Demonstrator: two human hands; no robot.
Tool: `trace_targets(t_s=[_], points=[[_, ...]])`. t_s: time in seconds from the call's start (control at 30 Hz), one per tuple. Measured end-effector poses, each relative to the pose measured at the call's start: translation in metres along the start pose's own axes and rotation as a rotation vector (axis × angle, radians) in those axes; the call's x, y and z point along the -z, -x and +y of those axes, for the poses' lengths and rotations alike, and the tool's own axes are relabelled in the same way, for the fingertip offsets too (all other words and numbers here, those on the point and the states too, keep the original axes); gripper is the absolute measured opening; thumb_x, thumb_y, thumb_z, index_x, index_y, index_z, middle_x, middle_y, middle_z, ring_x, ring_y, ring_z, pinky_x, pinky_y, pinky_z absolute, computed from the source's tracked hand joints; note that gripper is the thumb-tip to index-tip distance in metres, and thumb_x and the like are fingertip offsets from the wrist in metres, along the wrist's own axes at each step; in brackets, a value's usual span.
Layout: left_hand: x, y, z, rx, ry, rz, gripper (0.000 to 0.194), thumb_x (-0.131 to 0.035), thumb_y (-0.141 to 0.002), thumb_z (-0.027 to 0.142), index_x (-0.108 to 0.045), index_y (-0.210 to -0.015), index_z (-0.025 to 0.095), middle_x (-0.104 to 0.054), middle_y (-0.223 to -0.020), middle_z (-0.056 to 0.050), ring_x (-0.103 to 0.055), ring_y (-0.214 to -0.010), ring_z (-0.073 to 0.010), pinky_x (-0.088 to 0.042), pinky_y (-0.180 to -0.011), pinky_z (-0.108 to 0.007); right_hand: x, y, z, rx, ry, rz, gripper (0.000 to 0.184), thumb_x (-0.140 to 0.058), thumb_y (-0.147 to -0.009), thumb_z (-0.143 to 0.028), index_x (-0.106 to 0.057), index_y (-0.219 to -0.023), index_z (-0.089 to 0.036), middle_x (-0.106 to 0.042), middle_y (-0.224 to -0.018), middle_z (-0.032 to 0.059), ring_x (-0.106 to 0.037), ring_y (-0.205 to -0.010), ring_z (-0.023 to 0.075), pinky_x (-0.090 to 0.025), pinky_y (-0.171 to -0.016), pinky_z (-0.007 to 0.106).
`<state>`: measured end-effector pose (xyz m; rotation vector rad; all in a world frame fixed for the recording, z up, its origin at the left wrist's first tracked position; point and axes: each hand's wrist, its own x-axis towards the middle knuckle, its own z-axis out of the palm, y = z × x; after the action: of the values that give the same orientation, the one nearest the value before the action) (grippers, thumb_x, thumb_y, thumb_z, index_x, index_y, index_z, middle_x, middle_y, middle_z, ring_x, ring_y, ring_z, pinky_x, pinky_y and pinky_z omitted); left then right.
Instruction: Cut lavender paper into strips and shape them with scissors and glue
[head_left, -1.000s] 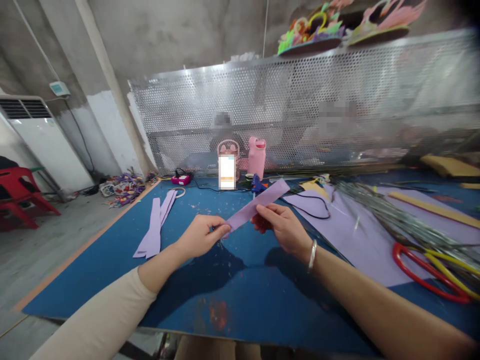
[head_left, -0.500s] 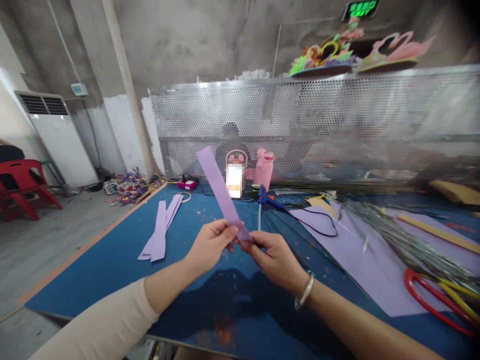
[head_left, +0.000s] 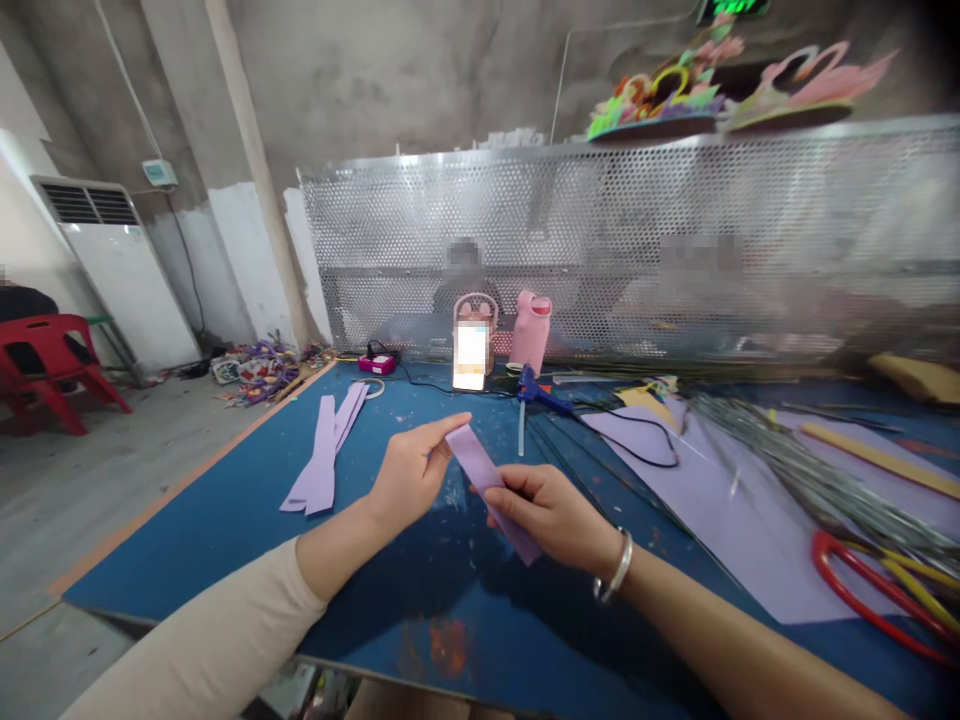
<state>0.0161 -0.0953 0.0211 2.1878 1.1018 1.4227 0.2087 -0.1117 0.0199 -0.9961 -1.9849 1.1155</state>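
Observation:
Above the blue table, a purple strip of paper or thin foam [head_left: 480, 462] is held at a slant between both hands. It looks shorter than before and seems doubled over. At its upper end, my left hand [head_left: 412, 475] grips the edge, with the index finger stretched along the top; the thumb is partly hidden. Lower down, my right hand [head_left: 551, 510] pinches the strip between thumb and fingers, and the lower end sticks out below. Several more purple strips [head_left: 322, 455] lie crossed on the table to the left.
A lit phone [head_left: 471, 358] and a pink bottle [head_left: 531, 330] stand by the perforated metal panel [head_left: 600, 230]. A blue glue gun [head_left: 544, 393] lies before them. Rightward are purple sheets [head_left: 720, 540], wire stems [head_left: 810, 470] and red-handled scissors [head_left: 847, 580]. The table's edge [head_left: 202, 460] runs along the left.
The strip's long upper part has come down, and the strip now looks folded shorter. My left hand has moved to its upper end; my right hand now grips mid-strip.

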Motion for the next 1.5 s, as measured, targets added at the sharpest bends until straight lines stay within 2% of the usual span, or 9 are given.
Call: trace_targets(t_s=[0.17, 0.3, 0.53, 0.83, 0.93, 1.07, 1.23, 1.4, 1.5], points=[[-0.007, 0.006, 0.012, 0.226, 0.446, -0.123, 0.034, -0.05, -0.088, 0.023, -0.064, -0.118, 0.017, -0.07, -0.113, -0.009, -0.064, -0.105, -0.0224, -0.048, -0.095, -0.035, 0.0, -0.003, 0.005, 0.007, -0.015, 0.102, 0.023, -0.052, -0.083, -0.038, -0.055, -0.069, -0.02, -0.057, -0.058, -0.0022, -0.05, -0.049, 0.0113, -0.04, -0.047, 0.021], [-0.011, 0.01, 0.018, 0.278, 0.735, -0.22, 0.051, -0.063, -0.079, 0.022, -0.054, -0.13, 0.018, -0.067, -0.118, -0.012, -0.062, -0.109, -0.0245, -0.049, -0.093, -0.036, -0.001, -0.004, 0.006, 0.0, -0.002, 0.146, 0.028, -0.051, -0.084, -0.039, -0.053, -0.065, -0.019, -0.055, -0.055, -0.0022, -0.047, -0.046, 0.0105, -0.037, -0.044, 0.022], [-0.011, 0.001, 0.013, 0.445, 0.896, 0.016, 0.036, -0.064, -0.081, 0.045, -0.069, -0.103, 0.016, -0.074, -0.093, -0.008, -0.069, -0.089, -0.0206, -0.051, -0.089, -0.037, 0.002, -0.003, 0.006, 0.042, 0.07, 0.146, 0.027, -0.056, -0.083, -0.036, -0.058, -0.063, -0.019, -0.058, -0.057, -0.0017, -0.05, -0.053, 0.0119, -0.039, -0.051, 0.023], [-0.014, -0.004, 0.013, 0.587, 0.972, 0.173, 0.032, -0.069, -0.076, 0.045, -0.066, -0.083, 0.013, -0.074, -0.074, -0.006, -0.069, -0.077, -0.0181, -0.053, -0.075, -0.031, 0.007, -0.006, 0.011, 0.006, 0.075, 0.173, 0.033, -0.055, -0.084, -0.032, -0.056, -0.053, -0.019, -0.058, -0.049, -0.0013, -0.053, -0.048, 0.0118, -0.041, -0.053, 0.024], [-0.014, -0.006, 0.011, 0.596, 1.006, 0.206, 0.028, -0.066, -0.08, 0.041, -0.065, -0.086, 0.014, -0.074, -0.077, -0.007, -0.069, -0.081, -0.0175, -0.053, -0.079, -0.031, 0.006, -0.008, 0.015, -0.018, 0.027, 0.212, 0.019, -0.055, -0.084, -0.036, -0.06, -0.077, -0.019, -0.059, -0.054, -0.0027, -0.056, -0.05, 0.0126, -0.044, -0.052, 0.024], [-0.009, -0.01, 0.009, 0.619, 1.06, 0.235, 0.02, -0.059, -0.087, 0.035, -0.063, -0.093, 0.016, -0.074, -0.086, -0.007, -0.07, -0.086, -0.0173, -0.052, -0.084, -0.034, 0.007, -0.011, 0.019, -0.074, -0.059, 0.226, 0.039, -0.05, -0.087, -0.04, -0.046, -0.119, -0.018, -0.062, -0.06, -0.0044, -0.058, -0.047, 0.0128, -0.049, -0.049, 0.025], [-0.006, -0.011, 0.011, 0.657, 1.096, 0.155, 0.018, -0.054, -0.091, 0.03, -0.062, -0.092, 0.015, -0.074, -0.084, -0.007, -0.07, -0.082, -0.0176, -0.054, -0.083, -0.035, 0.009, -0.013, 0.024, -0.166, -0.072, 0.102, 0.028, -0.058, -0.082, -0.043, -0.06, -0.073, -0.017, -0.063, -0.053, -0.0001, -0.057, -0.043, 0.0113, -0.045, -0.044, 0.022], [-0.004, -0.015, 0.006, 0.666, 1.097, 0.157, 0.018, -0.053, -0.091, 0.031, -0.063, -0.091, 0.016, -0.074, -0.081, -0.006, -0.07, -0.079, -0.0167, -0.055, -0.076, -0.031, 0.011, -0.014, 0.026, -0.181, -0.029, 0.068, 0.03, -0.058, -0.08, -0.045, -0.064, -0.075, -0.016, -0.064, -0.058, 0.0008, -0.055, -0.041, 0.0107, -0.041, -0.04, 0.022], [-0.001, -0.017, -0.001, 0.651, 1.048, 0.167, 0.02, -0.053, -0.091, 0.032, -0.063, -0.09, 0.015, -0.073, -0.078, -0.006, -0.07, -0.074, -0.0152, -0.055, -0.072, -0.028, 0.011, -0.012, 0.022, -0.134, 0.032, 0.045, 0.033, -0.057, -0.08, -0.044, -0.061, -0.062, -0.017, -0.057, -0.05, -0.0016, -0.052, -0.041, 0.011, -0.04, -0.043, 0.023]])
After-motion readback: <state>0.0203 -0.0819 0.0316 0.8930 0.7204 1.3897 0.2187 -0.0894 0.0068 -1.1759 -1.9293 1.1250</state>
